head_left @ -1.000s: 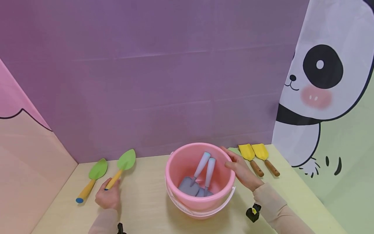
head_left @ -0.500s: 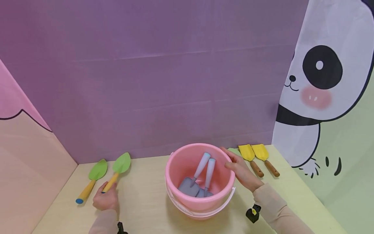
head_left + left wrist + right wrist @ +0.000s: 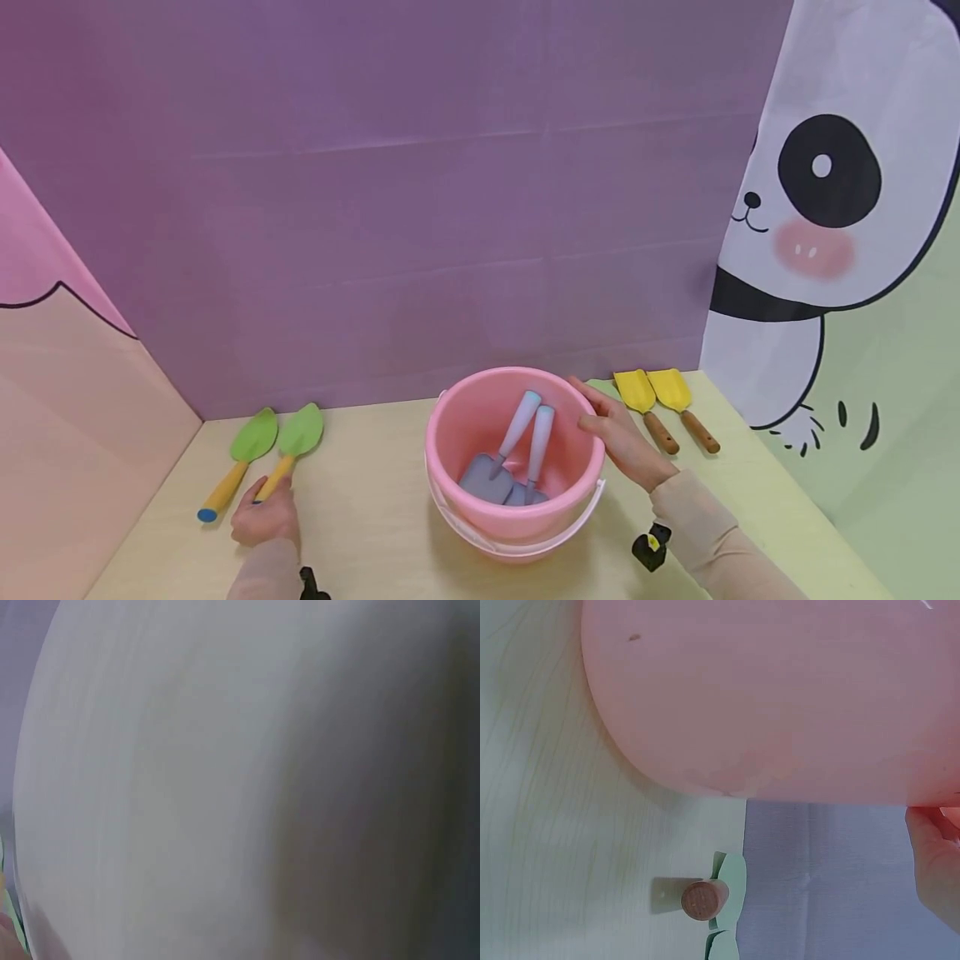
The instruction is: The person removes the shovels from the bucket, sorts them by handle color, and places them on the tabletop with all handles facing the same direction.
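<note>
My left hand (image 3: pixel 264 515) grips the yellow handle of a green leaf-shaped toy trowel (image 3: pixel 302 429) low at the table's left. Close to its left lies a matching trowel (image 3: pixel 253 435) with a blue-tipped yellow handle. My right hand (image 3: pixel 621 440) holds the right rim of a pink bucket (image 3: pixel 450 417), thumb over the edge. Inside the bucket lean two small grey shovels (image 3: pixel 486 481) with pale lilac handles. In the right wrist view the bucket's wall (image 3: pixel 780 697) fills the top, and fingers (image 3: pixel 939 862) show at its rim. The left wrist view is mostly blurred table.
Two yellow shovels (image 3: pixel 670 388) with wooden handles lie at the back right. A pale green piece (image 3: pixel 602 387) shows partly behind the bucket, beside my right hand. A purple backdrop (image 3: pixel 420 208) rises behind the table (image 3: pixel 375 475); a panda-printed panel (image 3: pixel 825 250) stands right.
My left hand has moved left and toward me with the green trowel, bringing it down alongside the other trowel. The right hand and bucket have stayed in place.
</note>
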Motion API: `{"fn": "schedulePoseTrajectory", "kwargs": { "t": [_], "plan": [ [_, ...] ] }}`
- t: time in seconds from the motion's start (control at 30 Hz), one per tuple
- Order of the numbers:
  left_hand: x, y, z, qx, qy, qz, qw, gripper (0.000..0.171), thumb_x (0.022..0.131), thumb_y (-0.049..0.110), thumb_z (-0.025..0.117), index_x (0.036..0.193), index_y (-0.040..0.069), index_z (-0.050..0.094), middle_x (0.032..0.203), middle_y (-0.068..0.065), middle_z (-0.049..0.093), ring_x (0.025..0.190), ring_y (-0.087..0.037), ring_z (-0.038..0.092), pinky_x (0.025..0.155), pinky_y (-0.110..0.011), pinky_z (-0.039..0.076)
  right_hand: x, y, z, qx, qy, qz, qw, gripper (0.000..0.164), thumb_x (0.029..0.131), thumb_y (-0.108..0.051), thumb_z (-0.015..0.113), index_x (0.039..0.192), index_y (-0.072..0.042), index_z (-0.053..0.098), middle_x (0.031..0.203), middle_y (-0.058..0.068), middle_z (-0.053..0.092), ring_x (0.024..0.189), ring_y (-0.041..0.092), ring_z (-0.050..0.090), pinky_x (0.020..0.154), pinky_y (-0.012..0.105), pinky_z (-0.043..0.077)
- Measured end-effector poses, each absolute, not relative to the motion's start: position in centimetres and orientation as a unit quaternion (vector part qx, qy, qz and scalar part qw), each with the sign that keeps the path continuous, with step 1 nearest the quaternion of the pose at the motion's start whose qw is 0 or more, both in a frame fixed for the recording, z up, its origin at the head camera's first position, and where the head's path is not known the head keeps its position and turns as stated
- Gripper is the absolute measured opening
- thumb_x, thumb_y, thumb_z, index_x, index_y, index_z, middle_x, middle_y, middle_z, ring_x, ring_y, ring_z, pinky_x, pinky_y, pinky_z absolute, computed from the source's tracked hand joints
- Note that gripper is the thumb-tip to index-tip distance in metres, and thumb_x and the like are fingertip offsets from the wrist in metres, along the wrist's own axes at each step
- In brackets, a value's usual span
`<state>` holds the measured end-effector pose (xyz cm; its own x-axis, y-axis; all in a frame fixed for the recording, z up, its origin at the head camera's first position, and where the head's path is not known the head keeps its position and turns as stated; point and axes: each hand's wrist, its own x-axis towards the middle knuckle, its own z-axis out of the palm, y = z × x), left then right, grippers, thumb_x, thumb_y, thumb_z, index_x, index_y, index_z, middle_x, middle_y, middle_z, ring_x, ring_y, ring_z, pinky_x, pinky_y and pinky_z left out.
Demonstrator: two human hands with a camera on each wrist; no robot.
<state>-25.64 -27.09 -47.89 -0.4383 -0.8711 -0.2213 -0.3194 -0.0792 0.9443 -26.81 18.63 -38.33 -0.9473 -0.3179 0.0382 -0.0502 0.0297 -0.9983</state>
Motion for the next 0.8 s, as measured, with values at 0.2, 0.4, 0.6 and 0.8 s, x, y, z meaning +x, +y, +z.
{"fn": "schedulePoseTrajectory", "kwargs": {
  "t": [0.2, 0.4, 0.6, 0.8],
  "plan": [
    [-25.2, -27.6, -48.1, 0.478, -0.632, -0.557, 0.247, 0.052, 0.078, 0.03, 0.066, 0.127, 0.015, 0.055, 0.135, -0.016, 0.043, 0.127, -0.031, 0.036, 0.107, -0.038, 0.029, -26.8, 18.7, -38.3, -0.131, 0.712, -0.683, 0.099, 0.066, 0.086, -0.005, 0.043, 0.147, -0.016, 0.021, 0.152, 0.005, 0.021, 0.135, 0.031, 0.028, 0.098, 0.04, 0.041],
    [-24.8, -27.8, -48.1, 0.476, -0.641, -0.551, 0.242, 0.053, 0.078, 0.029, 0.066, 0.127, 0.012, 0.054, 0.136, -0.021, 0.041, 0.126, -0.035, 0.035, 0.106, -0.04, 0.028, -26.8, 18.6, -38.3, -0.128, 0.715, -0.68, 0.1, 0.065, 0.086, -0.006, 0.043, 0.147, -0.015, 0.021, 0.152, 0.006, 0.021, 0.135, 0.031, 0.028, 0.098, 0.039, 0.042],
    [-25.0, -28.2, -48.5, 0.456, -0.672, -0.541, 0.218, 0.054, 0.082, 0.031, 0.062, 0.131, 0.01, 0.051, 0.136, -0.021, 0.041, 0.126, -0.037, 0.033, 0.105, -0.043, 0.028, -26.7, 18.5, -38.3, -0.128, 0.715, -0.679, 0.103, 0.065, 0.087, -0.006, 0.043, 0.147, -0.015, 0.02, 0.152, 0.006, 0.021, 0.136, 0.031, 0.028, 0.098, 0.039, 0.042],
    [-25.1, -28.2, -48.3, 0.437, -0.695, -0.539, 0.189, 0.054, 0.085, 0.026, 0.059, 0.135, 0.01, 0.046, 0.137, -0.021, 0.041, 0.127, -0.037, 0.033, 0.103, -0.043, 0.034, -26.7, 18.5, -38.2, -0.124, 0.715, -0.681, 0.1, 0.065, 0.086, -0.005, 0.043, 0.147, -0.017, 0.022, 0.152, 0.005, 0.02, 0.136, 0.03, 0.028, 0.097, 0.038, 0.043]
  ]
}}
